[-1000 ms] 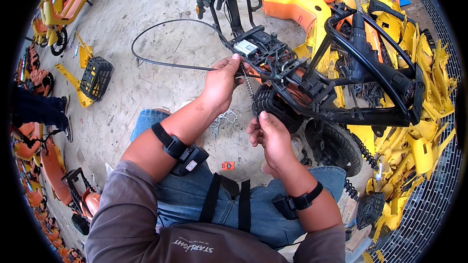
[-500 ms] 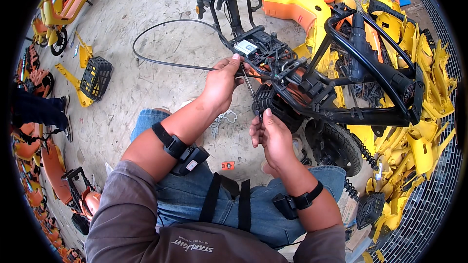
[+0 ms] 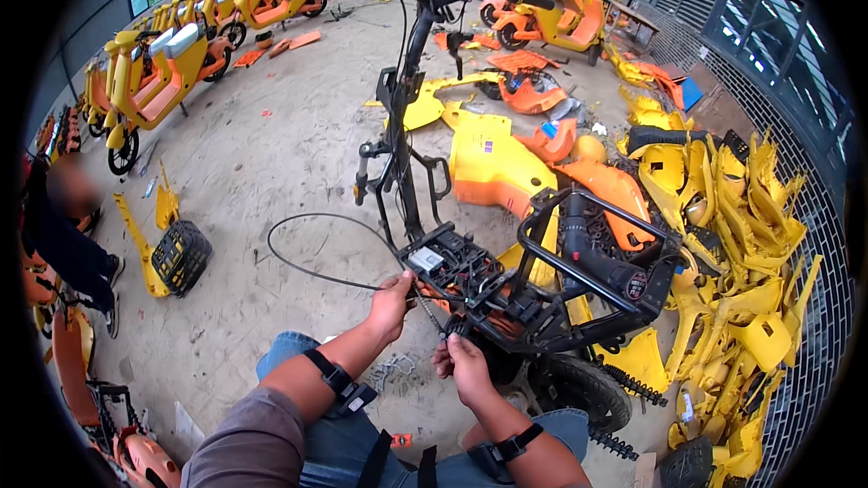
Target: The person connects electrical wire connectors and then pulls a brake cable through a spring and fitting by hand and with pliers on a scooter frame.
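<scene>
My left hand [image 3: 391, 309] is closed in a pinch at the near side of a stripped scooter frame [image 3: 406, 190]. Its thumb and fingers grip a black cable [image 3: 330, 214] that loops out to the left. A thin coil spring [image 3: 431, 314] runs from there to my right hand [image 3: 466, 367], whose thumb and fingers are closed on its lower end; the exact end piece is hidden. Beside my left hand, a silver box [image 3: 425, 259] sits among wires and black parts on the frame. Below the frame, the black wheel [image 3: 579, 393] is close to my right hand.
Yellow body panels [image 3: 723, 307] are heaped at the right by a brick wall [image 3: 805, 343]. Yellow and orange scooters [image 3: 167, 72] stand in rows behind. A black basket [image 3: 183, 258] lies on the floor at left, near a person [image 3: 68, 226]. Shock springs [image 3: 633, 386] lie beside the wheel.
The view has tilted up, bringing the handlebar and rows of scooters into sight. Both hands keep their grip on the cable and spring, and remain beside the frame.
</scene>
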### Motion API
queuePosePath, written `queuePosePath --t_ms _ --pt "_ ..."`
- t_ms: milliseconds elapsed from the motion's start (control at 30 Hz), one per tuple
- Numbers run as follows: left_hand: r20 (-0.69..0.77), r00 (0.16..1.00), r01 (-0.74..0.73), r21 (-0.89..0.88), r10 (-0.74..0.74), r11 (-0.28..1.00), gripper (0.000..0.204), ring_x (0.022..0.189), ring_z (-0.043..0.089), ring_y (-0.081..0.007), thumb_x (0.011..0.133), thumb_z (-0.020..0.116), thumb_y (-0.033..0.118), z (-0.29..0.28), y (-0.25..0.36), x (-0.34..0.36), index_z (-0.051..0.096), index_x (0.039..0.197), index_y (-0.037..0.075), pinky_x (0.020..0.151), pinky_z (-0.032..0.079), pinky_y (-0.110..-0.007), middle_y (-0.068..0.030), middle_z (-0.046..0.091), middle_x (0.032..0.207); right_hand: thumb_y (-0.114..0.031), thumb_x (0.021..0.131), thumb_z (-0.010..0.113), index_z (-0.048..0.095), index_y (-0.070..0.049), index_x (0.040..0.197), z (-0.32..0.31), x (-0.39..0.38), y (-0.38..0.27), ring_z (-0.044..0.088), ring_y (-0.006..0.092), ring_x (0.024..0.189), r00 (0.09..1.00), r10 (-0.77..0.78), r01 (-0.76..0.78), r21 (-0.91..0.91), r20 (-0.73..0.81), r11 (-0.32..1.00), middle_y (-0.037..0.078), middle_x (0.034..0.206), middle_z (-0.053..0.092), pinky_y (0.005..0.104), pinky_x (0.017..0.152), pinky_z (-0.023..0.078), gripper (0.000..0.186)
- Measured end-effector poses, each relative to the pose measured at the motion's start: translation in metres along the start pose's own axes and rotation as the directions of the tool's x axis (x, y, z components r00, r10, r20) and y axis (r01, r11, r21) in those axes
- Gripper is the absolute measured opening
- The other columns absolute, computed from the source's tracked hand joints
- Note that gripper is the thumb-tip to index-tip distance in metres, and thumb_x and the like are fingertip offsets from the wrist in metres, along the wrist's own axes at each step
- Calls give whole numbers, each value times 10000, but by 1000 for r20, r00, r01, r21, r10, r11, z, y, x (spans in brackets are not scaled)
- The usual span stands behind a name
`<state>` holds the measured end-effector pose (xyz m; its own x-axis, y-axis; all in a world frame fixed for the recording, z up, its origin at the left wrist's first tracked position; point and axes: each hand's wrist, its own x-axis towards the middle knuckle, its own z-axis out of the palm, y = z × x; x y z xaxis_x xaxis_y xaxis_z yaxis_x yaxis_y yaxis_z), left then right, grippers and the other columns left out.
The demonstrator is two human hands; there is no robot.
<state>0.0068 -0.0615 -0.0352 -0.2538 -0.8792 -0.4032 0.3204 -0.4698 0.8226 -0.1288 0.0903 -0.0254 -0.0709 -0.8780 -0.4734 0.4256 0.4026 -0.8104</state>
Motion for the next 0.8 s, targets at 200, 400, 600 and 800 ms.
queuePosePath --t_ms 200,400,600,800 --pt "-20 999 -42 17 42 999 247 838 589 -114 1021 516 340 -1 -13 1 586 1061 107 729 421 -278 -3 661 933 -370 1013 539 555 -54 1002 -9 7 7 565 103 616 990 -125 110 -192 -70 975 56 849 653 257 543 457 317" --pt "-136 987 -71 79 81 994 240 801 588 -98 1017 529 339 -35 -41 -27 608 1006 113 699 436 -276 7 684 898 -369 1006 554 561 -57 989 0 -4 27 585 102 644 998 64 -64 -113 1 992 53 860 652 261 585 487 312" --pt "-169 976 -118 125 138 985 257 805 596 -101 1016 531 333 -38 -50 -16 613 974 92 678 443 -288 -2 686 890 -169 928 681 562 6 1124 -7 -8 49 640 133 768 986 -164 169 -319 45 932 73 915 654 281 633 519 288" --pt "-159 983 -67 144 90 987 232 803 610 -114 1011 534 325 -42 -55 -21 596 973 105 666 451 -295 -12 693 889 -150 920 675 591 19 1126 -20 6 68 657 129 775 950 -307 249 -474 -48 844 69 895 674 281 646 523 280"
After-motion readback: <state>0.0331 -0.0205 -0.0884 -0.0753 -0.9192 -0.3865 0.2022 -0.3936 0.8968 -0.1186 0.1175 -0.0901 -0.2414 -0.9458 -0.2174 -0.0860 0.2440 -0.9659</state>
